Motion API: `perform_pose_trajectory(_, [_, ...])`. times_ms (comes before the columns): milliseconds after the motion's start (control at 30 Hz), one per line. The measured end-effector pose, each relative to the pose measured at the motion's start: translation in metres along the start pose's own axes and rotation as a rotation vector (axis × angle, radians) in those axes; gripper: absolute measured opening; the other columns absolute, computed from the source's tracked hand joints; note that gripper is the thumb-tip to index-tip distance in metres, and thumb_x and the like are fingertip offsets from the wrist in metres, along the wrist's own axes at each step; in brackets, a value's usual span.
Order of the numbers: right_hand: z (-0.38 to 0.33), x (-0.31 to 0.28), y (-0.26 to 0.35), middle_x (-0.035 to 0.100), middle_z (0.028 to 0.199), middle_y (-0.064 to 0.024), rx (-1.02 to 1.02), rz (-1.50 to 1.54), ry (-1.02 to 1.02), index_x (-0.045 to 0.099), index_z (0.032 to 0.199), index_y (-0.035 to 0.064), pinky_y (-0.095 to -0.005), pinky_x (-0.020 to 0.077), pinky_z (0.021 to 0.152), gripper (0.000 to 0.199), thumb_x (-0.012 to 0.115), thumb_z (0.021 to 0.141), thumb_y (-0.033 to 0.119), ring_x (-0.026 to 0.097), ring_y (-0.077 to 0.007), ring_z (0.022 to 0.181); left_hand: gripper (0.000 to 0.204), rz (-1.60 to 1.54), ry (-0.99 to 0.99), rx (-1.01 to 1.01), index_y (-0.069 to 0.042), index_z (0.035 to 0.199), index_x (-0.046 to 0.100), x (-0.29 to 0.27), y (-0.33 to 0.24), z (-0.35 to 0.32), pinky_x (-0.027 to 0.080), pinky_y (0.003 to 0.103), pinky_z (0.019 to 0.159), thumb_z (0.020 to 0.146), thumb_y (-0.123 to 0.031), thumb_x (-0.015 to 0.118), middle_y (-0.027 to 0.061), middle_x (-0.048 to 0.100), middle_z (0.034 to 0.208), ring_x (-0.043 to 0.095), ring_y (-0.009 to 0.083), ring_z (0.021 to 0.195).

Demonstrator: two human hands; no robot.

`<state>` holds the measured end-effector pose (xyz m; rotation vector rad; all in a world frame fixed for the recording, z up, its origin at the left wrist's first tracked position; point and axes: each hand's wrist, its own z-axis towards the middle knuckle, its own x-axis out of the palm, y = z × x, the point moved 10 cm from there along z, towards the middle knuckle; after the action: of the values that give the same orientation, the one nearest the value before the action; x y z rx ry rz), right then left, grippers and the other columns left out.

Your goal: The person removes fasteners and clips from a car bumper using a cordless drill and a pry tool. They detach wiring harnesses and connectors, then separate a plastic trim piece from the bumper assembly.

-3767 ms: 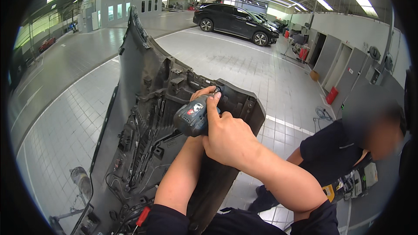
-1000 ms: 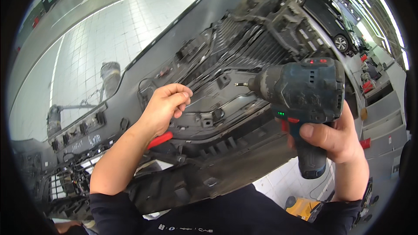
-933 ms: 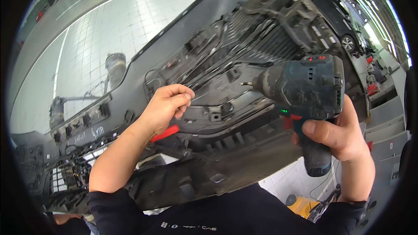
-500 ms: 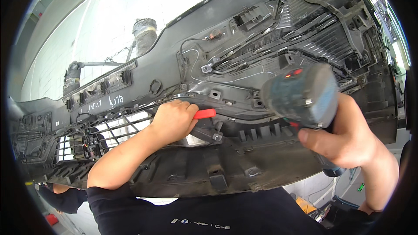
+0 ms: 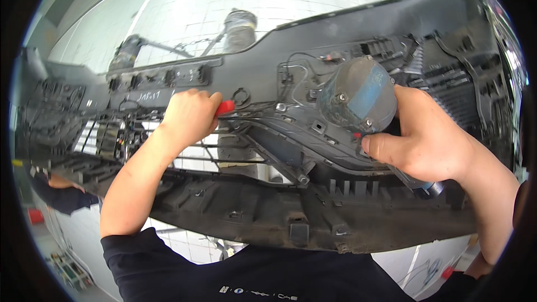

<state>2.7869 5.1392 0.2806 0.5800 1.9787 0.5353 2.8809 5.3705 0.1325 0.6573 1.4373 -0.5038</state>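
A large black car bumper (image 5: pixel 386 232) lies inner side up across the view in front of me, with a slatted grille (image 5: pixel 204 159) left of its middle. My left hand (image 5: pixel 190 114) is closed around a tool with a red handle (image 5: pixel 225 107), held over the upper edge of the grille; the rest of the tool is hidden. My right hand (image 5: pixel 433 140) grips a cordless drill (image 5: pixel 358 98) by its handle, its worn dark housing with a blue patch facing up. The drill is over the bumper's right half, and its front end cannot be seen.
Two wrapped stand posts (image 5: pixel 240 31) joined by a bar and chain rise beyond the bumper. Wiring and a connector (image 5: pixel 330 57) run along its inner face. At the lower left is another person's arm (image 5: pixel 64 182). Cables (image 5: pixel 428 268) lie on the floor at the lower right.
My view has shifted, so the bumper sits lower and more to the right. The left hand with the red-handled tool and the drill both appear further left and higher.
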Motion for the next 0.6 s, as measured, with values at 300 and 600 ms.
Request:
perform_pose_trajectory(300, [0.073, 0.055, 0.010, 0.069, 0.097, -0.0317, -0.105, -0.122, 0.221, 0.064, 0.107, -0.0124, -0.0431, 0.0536, 0.088, 0.044, 0.067, 0.080, 0.022, 0.069, -0.0419, 0.098, 0.017, 0.146, -0.147, 0.091, -0.012, 0.085, 0.060, -0.022, 0.002, -0.043, 0.053, 0.037, 0.063, 0.074, -0.017, 0.071, 0.0023, 0.063, 0.074, 0.064, 0.0226, 0.072])
perform_pose_trajectory(600, [0.155, 0.144, -0.015, 0.070, 0.076, -0.0119, -0.100, 0.244, 0.280, 0.063, 0.107, -0.0048, -0.0349, 0.0539, 0.071, 0.032, 0.069, 0.086, 0.019, 0.069, -0.0187, 0.071, 0.015, 0.270, -0.223, 0.237, -0.012, 0.097, 0.059, 0.030, 0.038, -0.011, 0.051, 0.034, 0.060, 0.086, -0.022, 0.063, 0.0004, 0.064, 0.075, 0.065, 0.0195, 0.072])
